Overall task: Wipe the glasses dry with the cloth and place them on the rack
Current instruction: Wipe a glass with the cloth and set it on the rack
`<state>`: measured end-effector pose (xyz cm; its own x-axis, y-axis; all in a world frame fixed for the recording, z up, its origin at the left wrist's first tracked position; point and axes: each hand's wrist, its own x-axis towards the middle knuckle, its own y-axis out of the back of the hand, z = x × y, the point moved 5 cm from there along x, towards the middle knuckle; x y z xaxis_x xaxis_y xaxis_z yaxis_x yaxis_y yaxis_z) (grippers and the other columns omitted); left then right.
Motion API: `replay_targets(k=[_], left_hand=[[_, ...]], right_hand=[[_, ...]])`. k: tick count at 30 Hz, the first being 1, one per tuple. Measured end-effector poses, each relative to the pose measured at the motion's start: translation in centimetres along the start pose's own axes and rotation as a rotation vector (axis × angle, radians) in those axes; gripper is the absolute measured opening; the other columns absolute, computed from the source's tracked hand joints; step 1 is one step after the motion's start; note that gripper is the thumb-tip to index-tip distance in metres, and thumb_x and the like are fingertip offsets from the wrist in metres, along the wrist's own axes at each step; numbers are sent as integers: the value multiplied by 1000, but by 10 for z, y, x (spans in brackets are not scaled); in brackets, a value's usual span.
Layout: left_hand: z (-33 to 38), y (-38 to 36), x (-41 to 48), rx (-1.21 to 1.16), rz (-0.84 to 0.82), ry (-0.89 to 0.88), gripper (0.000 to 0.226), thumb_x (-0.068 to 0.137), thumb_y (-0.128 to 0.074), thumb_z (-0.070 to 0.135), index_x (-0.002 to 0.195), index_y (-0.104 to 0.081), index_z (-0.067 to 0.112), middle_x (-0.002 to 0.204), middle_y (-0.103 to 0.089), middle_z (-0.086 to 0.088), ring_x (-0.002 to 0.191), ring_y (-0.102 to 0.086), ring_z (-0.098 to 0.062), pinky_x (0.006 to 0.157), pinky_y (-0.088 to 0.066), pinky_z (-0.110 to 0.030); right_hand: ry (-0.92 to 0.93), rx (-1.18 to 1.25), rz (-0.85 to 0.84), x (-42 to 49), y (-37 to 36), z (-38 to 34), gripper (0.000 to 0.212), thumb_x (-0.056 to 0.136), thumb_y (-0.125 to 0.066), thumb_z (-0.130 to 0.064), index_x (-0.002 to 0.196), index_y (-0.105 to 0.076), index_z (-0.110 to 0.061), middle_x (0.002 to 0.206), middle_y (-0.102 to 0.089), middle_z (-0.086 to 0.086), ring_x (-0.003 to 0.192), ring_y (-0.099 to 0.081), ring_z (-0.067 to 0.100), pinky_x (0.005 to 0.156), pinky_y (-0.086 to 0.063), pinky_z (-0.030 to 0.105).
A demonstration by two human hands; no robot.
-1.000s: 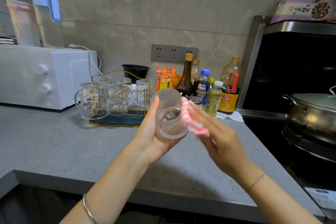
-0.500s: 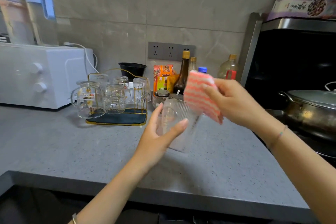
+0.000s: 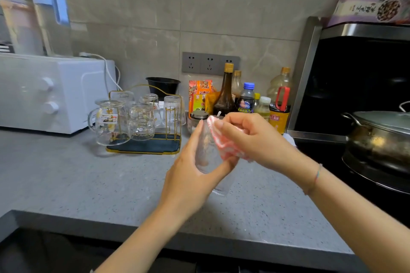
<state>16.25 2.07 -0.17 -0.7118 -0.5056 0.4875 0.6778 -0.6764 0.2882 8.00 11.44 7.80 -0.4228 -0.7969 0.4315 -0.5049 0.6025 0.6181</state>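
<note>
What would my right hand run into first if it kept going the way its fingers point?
Probably the glass in your left hand: the right hand holds the cloth right against it.

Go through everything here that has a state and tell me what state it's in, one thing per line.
glass, held in the air, mouth up
cloth, bunched against the glass's upper part
left hand, grips the glass
right hand, pinches the cloth
rack, holds upside-down glasses
pot, covered
dark bottle, capped
</note>
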Motion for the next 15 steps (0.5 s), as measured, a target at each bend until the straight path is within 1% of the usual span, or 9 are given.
replay_targets(k=[2, 4, 6, 7, 9, 11, 13, 14, 15], left_hand=[[3, 0, 0, -39, -17, -12, 98, 58, -65, 78, 143, -21, 60, 144, -36, 37, 131, -35, 12, 104, -36, -25], [6, 0, -1, -125, -49, -33, 93, 59, -69, 71, 143, -31, 53, 138, -44, 37, 129, -39, 13, 101, -38, -19], [12, 0, -1, -208, -75, -44, 89, 60, -73, 62, 141, -39, 46, 133, -50, 35, 126, -43, 13, 99, -39, -11], [14, 0, -1, -251, -94, -35, 87, 60, -74, 58, 140, -42, 42, 133, -53, 31, 126, -46, 11, 99, -40, -12], [17, -1, -1, -388, -165, 23, 79, 62, -73, 52, 135, -50, 34, 128, -63, 16, 121, -56, -1, 97, -47, -19], [19, -3, -4, -545, -265, 130, 69, 65, -69, 51, 128, -59, 27, 120, -70, 4, 112, -65, -12, 89, -53, -23], [19, -6, -9, -702, -326, 277, 59, 64, -68, 54, 114, -71, 23, 110, -73, -2, 100, -70, -18, 83, -56, -31], [19, -9, -11, -784, -351, 341, 50, 67, -69, 54, 104, -76, 22, 105, -75, -6, 92, -71, -21, 77, -58, -35], [20, -12, -12, -864, -385, 387, 43, 71, -68, 54, 97, -78, 21, 100, -75, -9, 86, -71, -25, 70, -59, -37]], right_hand=[[83, -31, 93, -3, -1, 0, 30, 95, -52, -33, 69, -61, -20, 60, -56, -10, 53, -52, 0, 47, -38, 10], [173, -10, 152, -7, 0, -1, 34, 96, -54, -29, 63, -57, -23, 52, -51, -12, 47, -48, 2, 44, -35, 11], [225, 55, 190, -12, 3, 0, 32, 93, -54, -28, 64, -56, -18, 50, -51, -10, 43, -48, 3, 41, -33, 10], [238, 106, 205, -15, 5, 1, 31, 92, -54, -28, 64, -55, -14, 49, -51, -10, 40, -48, 3, 40, -33, 9], [242, 222, 223, -20, 7, 3, 32, 91, -54, -28, 66, -53, -8, 46, -52, -8, 34, -48, 2, 35, -34, 11], [222, 319, 235, -23, 9, 8, 36, 92, -52, -29, 66, -50, -3, 44, -51, -3, 33, -46, 1, 32, -34, 13], [219, 382, 270, -25, 11, 12, 54, 90, -55, -45, 65, -47, 2, 45, -47, -2, 33, -43, 3, 32, -33, 14], [216, 405, 295, -26, 12, 13, 61, 86, -54, -54, 66, -48, 3, 46, -47, -2, 35, -42, 5, 32, -34, 14], [211, 427, 325, -26, 12, 15, 64, 82, -52, -58, 66, -50, 3, 48, -49, -2, 38, -44, 7, 34, -36, 14]])
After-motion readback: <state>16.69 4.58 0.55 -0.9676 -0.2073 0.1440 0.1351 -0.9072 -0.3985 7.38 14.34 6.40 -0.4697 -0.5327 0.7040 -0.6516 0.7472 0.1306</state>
